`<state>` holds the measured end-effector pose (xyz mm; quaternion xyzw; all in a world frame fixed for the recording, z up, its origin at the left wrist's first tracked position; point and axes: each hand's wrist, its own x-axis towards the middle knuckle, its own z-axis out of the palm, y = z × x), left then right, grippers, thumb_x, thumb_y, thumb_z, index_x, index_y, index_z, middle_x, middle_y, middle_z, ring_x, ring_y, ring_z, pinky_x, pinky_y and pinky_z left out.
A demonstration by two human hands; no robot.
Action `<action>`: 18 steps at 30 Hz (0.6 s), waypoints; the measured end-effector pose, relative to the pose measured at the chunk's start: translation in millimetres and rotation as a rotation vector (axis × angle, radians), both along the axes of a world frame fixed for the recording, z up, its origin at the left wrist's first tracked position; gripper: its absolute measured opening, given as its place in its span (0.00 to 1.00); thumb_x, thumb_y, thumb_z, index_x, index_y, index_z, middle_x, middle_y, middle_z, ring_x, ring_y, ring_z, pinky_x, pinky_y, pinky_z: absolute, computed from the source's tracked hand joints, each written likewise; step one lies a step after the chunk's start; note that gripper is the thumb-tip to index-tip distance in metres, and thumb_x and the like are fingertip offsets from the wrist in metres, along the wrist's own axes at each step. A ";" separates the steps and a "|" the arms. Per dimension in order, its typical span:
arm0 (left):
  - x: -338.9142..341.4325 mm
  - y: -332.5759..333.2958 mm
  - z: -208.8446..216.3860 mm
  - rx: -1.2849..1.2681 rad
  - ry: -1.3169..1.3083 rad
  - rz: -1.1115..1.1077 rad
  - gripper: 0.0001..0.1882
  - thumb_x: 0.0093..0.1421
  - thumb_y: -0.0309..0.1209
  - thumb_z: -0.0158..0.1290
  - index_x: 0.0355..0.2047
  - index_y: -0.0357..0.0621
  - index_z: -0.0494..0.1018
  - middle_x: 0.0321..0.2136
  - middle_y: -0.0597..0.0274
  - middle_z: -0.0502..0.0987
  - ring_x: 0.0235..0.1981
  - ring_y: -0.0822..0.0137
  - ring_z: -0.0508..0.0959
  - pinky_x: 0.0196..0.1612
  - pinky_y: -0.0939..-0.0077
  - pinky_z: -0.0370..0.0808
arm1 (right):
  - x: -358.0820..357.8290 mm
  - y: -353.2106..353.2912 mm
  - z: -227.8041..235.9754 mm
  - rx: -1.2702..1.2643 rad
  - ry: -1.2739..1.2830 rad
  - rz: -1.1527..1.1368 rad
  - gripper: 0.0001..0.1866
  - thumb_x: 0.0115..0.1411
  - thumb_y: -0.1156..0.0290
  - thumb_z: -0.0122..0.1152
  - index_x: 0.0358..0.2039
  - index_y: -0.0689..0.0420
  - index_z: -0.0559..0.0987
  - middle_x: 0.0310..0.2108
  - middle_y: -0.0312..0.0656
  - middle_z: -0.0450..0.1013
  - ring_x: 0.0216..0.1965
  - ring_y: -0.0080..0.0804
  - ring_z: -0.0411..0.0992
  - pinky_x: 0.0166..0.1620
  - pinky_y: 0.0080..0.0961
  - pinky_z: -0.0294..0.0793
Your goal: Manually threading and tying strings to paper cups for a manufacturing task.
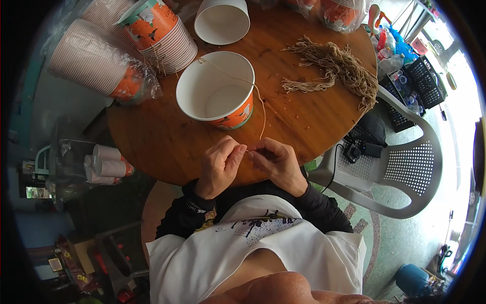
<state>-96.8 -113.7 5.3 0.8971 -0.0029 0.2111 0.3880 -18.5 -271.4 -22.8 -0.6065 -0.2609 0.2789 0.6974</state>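
Observation:
My left hand (221,164) and my right hand (278,164) meet at the near edge of the round wooden table, each closed in a pinch. A thin tan string (262,104) is between their fingertips; its very end is too small to make out. From there the string climbs to the rim of an orange-and-white paper bucket (235,118), crosses its open mouth and reaches the far left rim. This bucket stands upright just beyond my hands, touched by neither. Right of it lies a loose bundle of similar strings (349,71).
Nested paper buckets (169,45) and a plastic-wrapped stack (86,58) lie at the back left. Another white bucket (223,23) rests tipped behind. At the right, a grey plastic chair (411,162) holds a black camera (354,150). Black crates (425,81) with bottles stand beyond.

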 end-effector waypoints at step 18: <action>26.7 39.1 27.1 0.637 -0.176 0.126 0.16 0.54 0.24 0.59 0.44 0.44 0.74 0.31 0.62 0.76 0.35 0.61 0.77 0.42 0.65 0.70 | 24.0 54.9 -18.2 0.363 0.273 -0.111 0.11 0.68 0.67 0.54 0.43 0.62 0.74 0.35 0.35 0.75 0.36 0.18 0.72 0.37 0.18 0.74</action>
